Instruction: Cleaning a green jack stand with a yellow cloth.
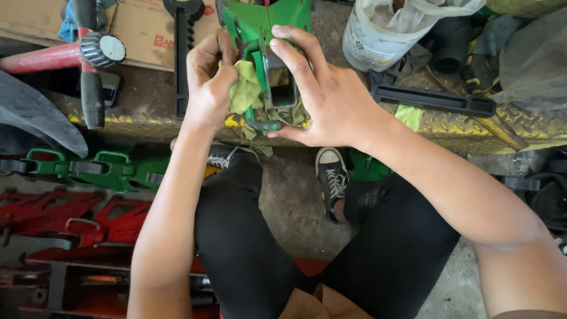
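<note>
A green metal jack body (260, 26) rests on the edge of a yellowed checker-plate ledge (449, 127) in front of me. My right hand (322, 94) grips its near end from the right, thumb on top beside a rectangular opening. My left hand (209, 80) presses a yellow-green rag (245, 88) against the jack's left side. More of the rag hangs under the part. My knees in black trousers and a black sneaker (333, 177) show below.
Several green and red jack frames (100, 168) lie on the floor at left. Black plastic handles (434, 99) and a white bucket (378, 35) sit on the ledge at right. A red jack with a black knob (97, 50) and cardboard lie at upper left.
</note>
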